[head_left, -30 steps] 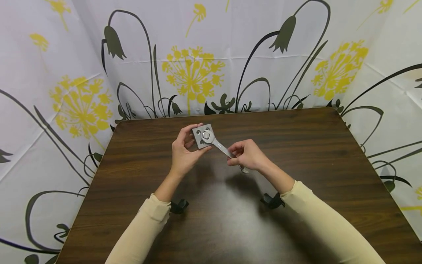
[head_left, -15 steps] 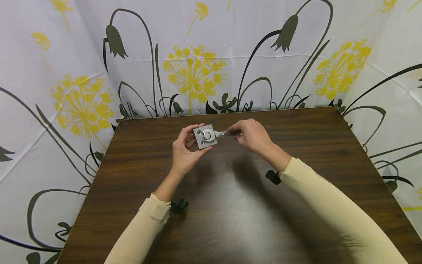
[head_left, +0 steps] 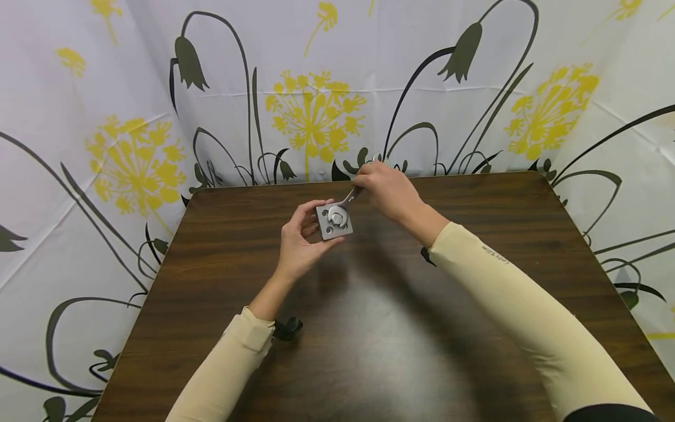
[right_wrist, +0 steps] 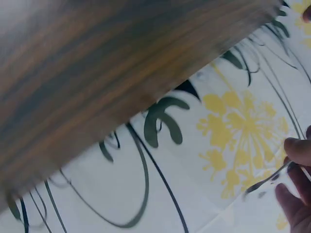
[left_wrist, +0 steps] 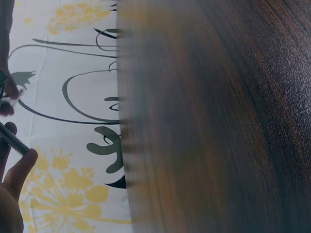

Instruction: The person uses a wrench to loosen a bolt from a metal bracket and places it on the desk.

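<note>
A square grey metal block (head_left: 344,228) with round holes is held by its edges in my left hand (head_left: 302,246), thumb below and fingers above. A bolt head (head_left: 337,218) stands on its face, and the ring end of a combination wrench (head_left: 348,199) sits around it. My right hand (head_left: 387,190) pinches the wrench's handle, up and to the right of the block. At the left edge of the left wrist view, a threaded bolt shank (left_wrist: 14,140) shows near the left fingers. In the right wrist view the wrench (right_wrist: 265,185) is partly visible between the right fingers.
Both hands are above a dark wood-grain table (head_left: 237,234). Behind it hangs a white curtain (head_left: 401,35) with yellow and grey flowers. A black strap mount (head_left: 287,329) sits at the left wrist.
My right hand has swung the wrench handle counterclockwise, from lower right of the block to upper right. The left hand keeps holding the block in nearly the same place.
</note>
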Motion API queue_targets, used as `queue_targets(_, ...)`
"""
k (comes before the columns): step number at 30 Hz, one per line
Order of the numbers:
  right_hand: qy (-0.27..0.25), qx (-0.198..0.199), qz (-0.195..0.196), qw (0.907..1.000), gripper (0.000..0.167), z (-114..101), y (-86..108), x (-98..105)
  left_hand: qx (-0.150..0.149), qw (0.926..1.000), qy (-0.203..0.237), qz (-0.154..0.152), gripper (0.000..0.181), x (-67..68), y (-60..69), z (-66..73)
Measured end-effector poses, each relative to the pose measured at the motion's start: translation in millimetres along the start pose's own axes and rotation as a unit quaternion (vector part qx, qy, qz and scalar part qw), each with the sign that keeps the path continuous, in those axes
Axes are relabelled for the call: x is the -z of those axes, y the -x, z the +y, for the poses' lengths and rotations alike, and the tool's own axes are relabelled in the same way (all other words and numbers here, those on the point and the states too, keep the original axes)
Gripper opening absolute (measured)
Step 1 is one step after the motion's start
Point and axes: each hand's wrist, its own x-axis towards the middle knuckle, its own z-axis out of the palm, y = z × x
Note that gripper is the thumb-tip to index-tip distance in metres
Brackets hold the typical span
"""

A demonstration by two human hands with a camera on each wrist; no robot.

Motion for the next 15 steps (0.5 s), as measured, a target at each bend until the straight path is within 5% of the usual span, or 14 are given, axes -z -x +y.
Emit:
queue_targets(4,0.029,0.059,0.034,0.9972,0.026,0.9,-7.4,1.0,-0.001,1.0000,0.002,-0.001,0.070,-0.6,-0.7,0.1)
queue_targets(7,0.036,0.063,0.044,0.9963,0.024,1.9,-8.5,2.4,0.000,1.0000,0.000,0.001,0.070,-0.8,-0.8,-0.4)
queue_targets(12,-0.002,-0.036,0.010,0.9993,0.023,7.2,0.2,0.6,0.002,0.9999,0.001,0.010,0.071,0.4,-0.8,-1.6)
queue_targets(15,-0.034,-0.126,-0.021,0.9912,0.025,10.7,10.8,-2.1,-0.001,0.9999,0.004,0.015,0.072,1.9,-0.4,-2.4)
